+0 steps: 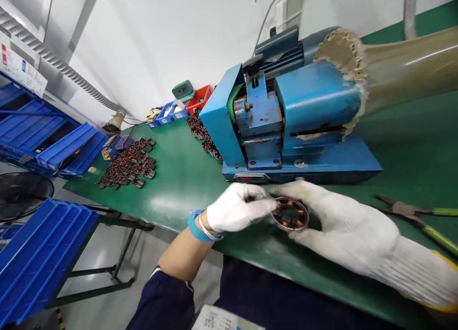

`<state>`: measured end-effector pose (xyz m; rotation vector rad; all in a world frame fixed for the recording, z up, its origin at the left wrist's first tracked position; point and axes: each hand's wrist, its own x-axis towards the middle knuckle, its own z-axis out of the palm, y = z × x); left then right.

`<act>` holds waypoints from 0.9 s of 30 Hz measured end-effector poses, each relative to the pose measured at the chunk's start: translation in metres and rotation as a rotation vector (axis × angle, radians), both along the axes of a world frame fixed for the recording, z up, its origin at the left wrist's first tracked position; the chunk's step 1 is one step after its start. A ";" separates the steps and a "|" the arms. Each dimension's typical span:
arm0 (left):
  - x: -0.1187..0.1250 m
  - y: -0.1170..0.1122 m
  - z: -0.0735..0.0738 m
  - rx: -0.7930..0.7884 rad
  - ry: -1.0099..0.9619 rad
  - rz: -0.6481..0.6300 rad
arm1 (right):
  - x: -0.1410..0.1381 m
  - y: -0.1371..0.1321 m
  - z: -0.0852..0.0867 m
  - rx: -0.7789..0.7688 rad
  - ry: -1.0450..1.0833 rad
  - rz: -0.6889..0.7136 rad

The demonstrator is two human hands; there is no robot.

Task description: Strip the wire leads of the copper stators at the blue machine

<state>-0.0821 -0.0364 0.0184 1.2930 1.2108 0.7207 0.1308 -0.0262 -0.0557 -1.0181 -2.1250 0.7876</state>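
Note:
A round motor stator [289, 214] with copper windings and a metal ring sits between both my gloved hands, just above the green table [186, 182]. My right hand [339, 225] cups it from the right, thumb and fingers around its rim. My left hand [238, 207] pinches its left edge with closed fingers. A blue band and a bracelet circle my left wrist. Directly behind the hands stands a blue bench machine [286, 125].
A cluster of several stators [129, 164] lies at the table's left, and a row of more stators [204, 134] runs beside the machine. Green-handled pliers [415, 214] lie at right. Small blue and red bins [182, 107] stand at the back. Blue trays [43, 253] are stacked left of the table.

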 end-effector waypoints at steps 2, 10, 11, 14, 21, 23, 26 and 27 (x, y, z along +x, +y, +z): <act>-0.008 0.006 0.006 0.082 -0.073 0.184 | 0.001 0.002 0.007 -0.067 0.026 -0.032; 0.040 0.010 -0.017 0.297 -0.032 0.192 | 0.000 0.020 0.034 -0.209 0.094 -0.562; 0.053 0.010 -0.022 0.296 -0.069 0.171 | 0.000 0.023 0.037 -0.207 0.103 -0.598; 0.083 0.020 -0.026 0.234 -0.203 0.219 | -0.001 0.032 0.044 -0.163 0.107 -0.653; 0.093 0.048 -0.003 0.244 -0.245 0.347 | -0.006 0.043 0.059 -0.044 0.036 -0.699; 0.093 0.051 -0.002 0.250 -0.248 0.364 | -0.007 0.043 0.063 -0.045 0.018 -0.682; 0.094 0.053 -0.002 0.269 -0.250 0.380 | -0.009 0.043 0.068 -0.060 0.017 -0.699; 0.095 0.054 -0.002 0.274 -0.244 0.379 | -0.009 0.044 0.069 -0.063 0.022 -0.707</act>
